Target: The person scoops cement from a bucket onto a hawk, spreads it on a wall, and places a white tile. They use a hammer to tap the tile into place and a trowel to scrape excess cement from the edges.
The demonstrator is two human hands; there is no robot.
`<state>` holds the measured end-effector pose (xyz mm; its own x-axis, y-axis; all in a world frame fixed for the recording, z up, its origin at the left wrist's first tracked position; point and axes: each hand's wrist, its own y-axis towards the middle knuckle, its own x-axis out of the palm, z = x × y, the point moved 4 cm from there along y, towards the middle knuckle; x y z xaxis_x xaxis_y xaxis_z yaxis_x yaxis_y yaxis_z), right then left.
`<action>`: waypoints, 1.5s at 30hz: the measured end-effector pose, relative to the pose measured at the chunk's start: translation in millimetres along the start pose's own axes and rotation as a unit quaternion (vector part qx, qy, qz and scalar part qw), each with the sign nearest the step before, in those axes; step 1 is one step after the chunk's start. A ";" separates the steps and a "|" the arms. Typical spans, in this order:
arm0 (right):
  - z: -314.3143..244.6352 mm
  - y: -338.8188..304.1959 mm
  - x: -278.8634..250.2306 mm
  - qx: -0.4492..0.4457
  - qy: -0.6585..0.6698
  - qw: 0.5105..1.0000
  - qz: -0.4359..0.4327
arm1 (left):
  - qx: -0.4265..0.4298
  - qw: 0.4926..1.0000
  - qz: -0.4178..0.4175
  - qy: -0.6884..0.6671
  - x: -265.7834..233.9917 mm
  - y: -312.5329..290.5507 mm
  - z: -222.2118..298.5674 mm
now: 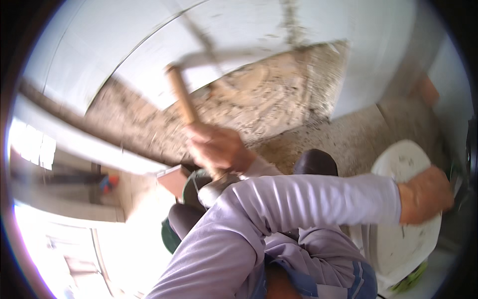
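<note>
My right hand (217, 148), left of centre, is wrapped round a tool with a pale wooden handle (181, 94). The handle points up and to the left; below the fist a blurred grey part (215, 190) shows, whose kind I cannot make out. My left arm crosses over the right one, its lavender sleeve (318, 200) bent at the elbow. At the far right my left hand (425, 196) is closed, over a stained white plastic-looking piece (401, 158) with a rounded edge. What its fingers hold, if anything, is hidden.
Large white panels (164, 45) adjoin a rough, lumpy brown patch (279, 89). Two dark shoes, one (315, 163) right of centre, the other (183, 218) near a green container (171, 235), frame my position. A reddish flat block (173, 180) lies beside them. Bright light comes from the left.
</note>
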<state>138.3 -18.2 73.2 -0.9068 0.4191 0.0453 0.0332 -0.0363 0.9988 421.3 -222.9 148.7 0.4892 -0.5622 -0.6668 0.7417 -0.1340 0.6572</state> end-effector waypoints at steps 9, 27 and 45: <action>-22.8 -6.0 10.5 -0.021 -0.006 0.999 -0.032 | -0.130 0.979 0.158 -0.020 -191.8 -137.4 94.2; 0.0 -0.4 -4.1 -0.095 0.044 0.993 -0.049 | -0.441 0.573 0.592 -0.357 -290.0 -461.3 -92.5; 4.7 12.4 5.0 -0.109 0.100 0.989 -0.007 | -0.400 0.582 0.597 -0.380 -307.8 -451.9 -108.9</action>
<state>136.1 -12.2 85.9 -0.9725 0.2330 0.0052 -0.0512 -0.2355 0.9705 -14.5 99.6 18.7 0.7567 -0.1032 0.6456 0.2052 0.9750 -0.0847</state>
